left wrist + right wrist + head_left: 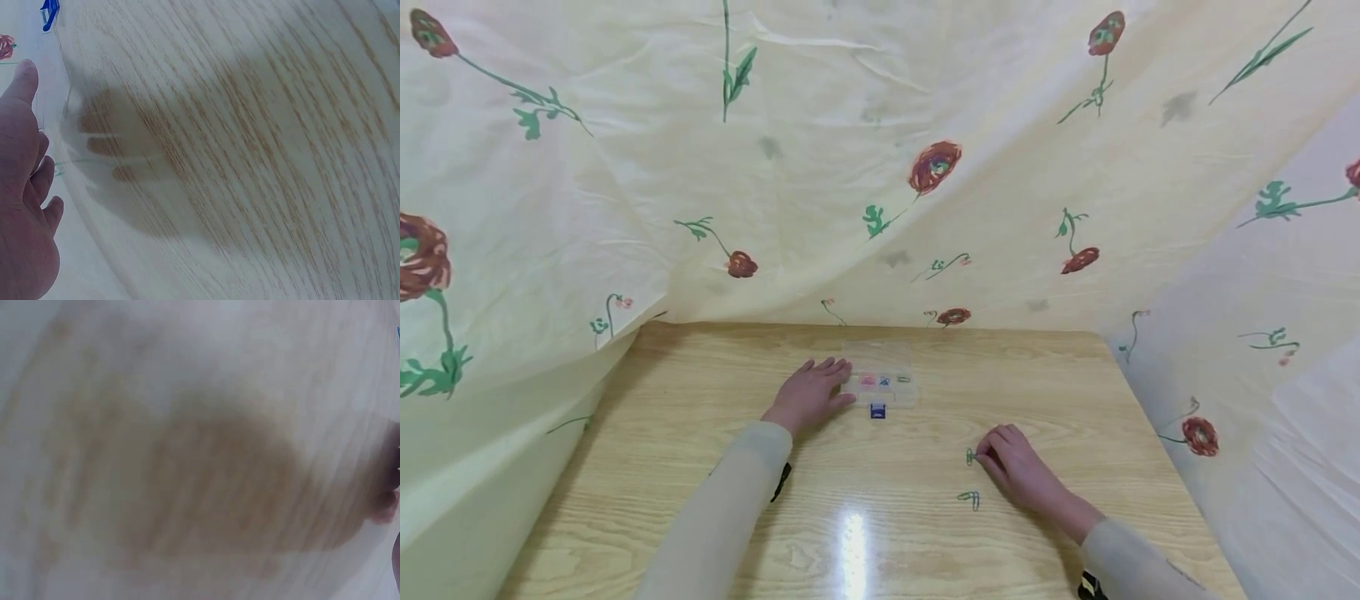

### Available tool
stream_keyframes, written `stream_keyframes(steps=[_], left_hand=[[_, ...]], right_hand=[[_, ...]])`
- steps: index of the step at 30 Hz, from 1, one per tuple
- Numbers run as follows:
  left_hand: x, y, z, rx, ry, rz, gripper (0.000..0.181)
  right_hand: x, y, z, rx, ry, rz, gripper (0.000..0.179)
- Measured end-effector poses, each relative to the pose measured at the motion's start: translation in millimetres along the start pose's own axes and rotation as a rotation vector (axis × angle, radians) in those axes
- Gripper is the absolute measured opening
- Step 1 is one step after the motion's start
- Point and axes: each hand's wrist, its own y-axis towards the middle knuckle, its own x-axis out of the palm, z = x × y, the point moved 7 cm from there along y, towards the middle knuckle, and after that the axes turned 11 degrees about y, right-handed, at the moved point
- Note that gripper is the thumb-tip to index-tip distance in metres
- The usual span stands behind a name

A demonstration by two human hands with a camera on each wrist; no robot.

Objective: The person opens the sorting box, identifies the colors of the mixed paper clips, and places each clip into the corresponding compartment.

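My left hand (811,393) lies at the left side of a clear plastic compartment box (912,402), fingers extended along its edge. The box lid (880,354) is raised at the back, and small pink pieces (868,380), blue pieces (884,381) and a green paper clip (903,379) sit in separate compartments. A blue clasp-like piece (877,411) is at the box's front. To the right, my right hand (1018,471) has thumb and forefinger together, pinching at a green paper clip (969,457) on the table. The right wrist view is blurred and shows only fingertips (384,509) at its edge.
Nearer me on the wooden table (700,467) lie another green paper clip (964,497) and a blue paper clip (976,501), close together. A flowered cloth (820,208) hangs behind the table and down both sides.
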Motion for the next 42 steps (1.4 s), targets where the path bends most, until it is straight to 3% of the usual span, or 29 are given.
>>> stream_keyframes(steps=[15, 22, 27, 33, 38, 42], left_hand=[[-0.5, 0.0, -1.5, -0.003, -0.009, -0.002, 0.070], [-0.2, 1.8, -1.5, 0.002, 0.003, -0.004, 0.070], [-2.0, 0.4, -2.0, 0.001, 0.011, 0.000, 0.069], [-2.8, -2.1, -1.3, 0.001, -0.002, 0.005, 0.069], [0.2, -3.2, -0.3, -0.012, -0.022, 0.019, 0.069], [2.2, -2.3, 0.6, -0.017, -0.031, 0.023, 0.070]], right_hand=[[0, 0.4, -5, -0.032, -0.041, -0.001, 0.023], [-7, 10.4, -2, -0.057, -0.015, 0.074, 0.025], [-12, 39.6, -1, -0.117, -0.022, 0.107, 0.026], [-4, 92.7, -8, -0.156, 0.020, 0.102, 0.023], [13, 134.9, -12, -0.136, 0.065, 0.055, 0.015], [26, 157.8, -14, -0.114, 0.066, 0.000, 0.010]])
